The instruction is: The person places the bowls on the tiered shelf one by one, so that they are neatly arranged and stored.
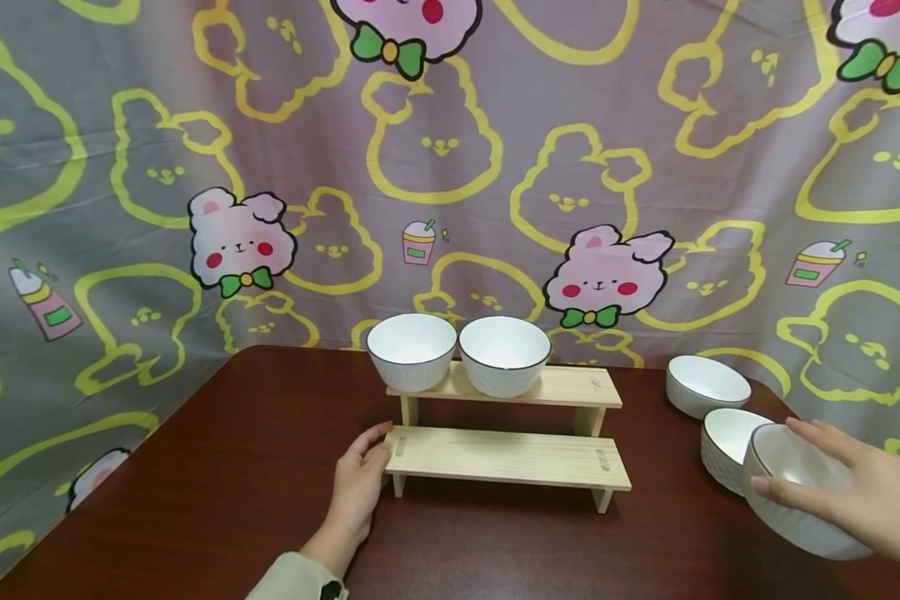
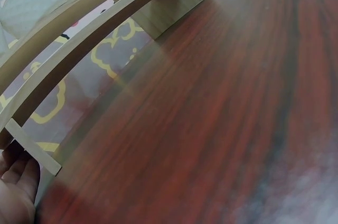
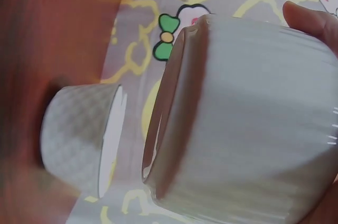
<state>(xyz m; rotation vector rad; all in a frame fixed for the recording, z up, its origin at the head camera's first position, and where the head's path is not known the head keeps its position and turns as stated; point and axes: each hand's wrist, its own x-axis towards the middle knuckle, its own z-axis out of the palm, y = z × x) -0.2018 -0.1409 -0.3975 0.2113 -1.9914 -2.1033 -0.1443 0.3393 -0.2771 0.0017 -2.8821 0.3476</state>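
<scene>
My right hand (image 1: 862,483) grips a white bowl (image 1: 791,500) with a dark rim, thumb and fingers spread around its side. This bowl is tilted and fills much of the right wrist view, its ribbed outer wall (image 3: 264,118) facing the camera. At the left end of a two-tier wooden shelf (image 1: 495,456), my left hand (image 1: 358,483) holds the lower board's corner. The left wrist view has those fingers (image 2: 24,176) beside the shelf's end leg. Two white bowls, a left one (image 1: 412,367) and a right one (image 1: 504,371), stand side by side on the upper board.
To the right on the dark red wooden table (image 1: 270,467) stand two more white bowls: a textured one (image 1: 720,462) partly behind the held bowl, and another (image 1: 693,396) farther back. A cartoon-printed curtain (image 1: 450,175) hangs behind the table.
</scene>
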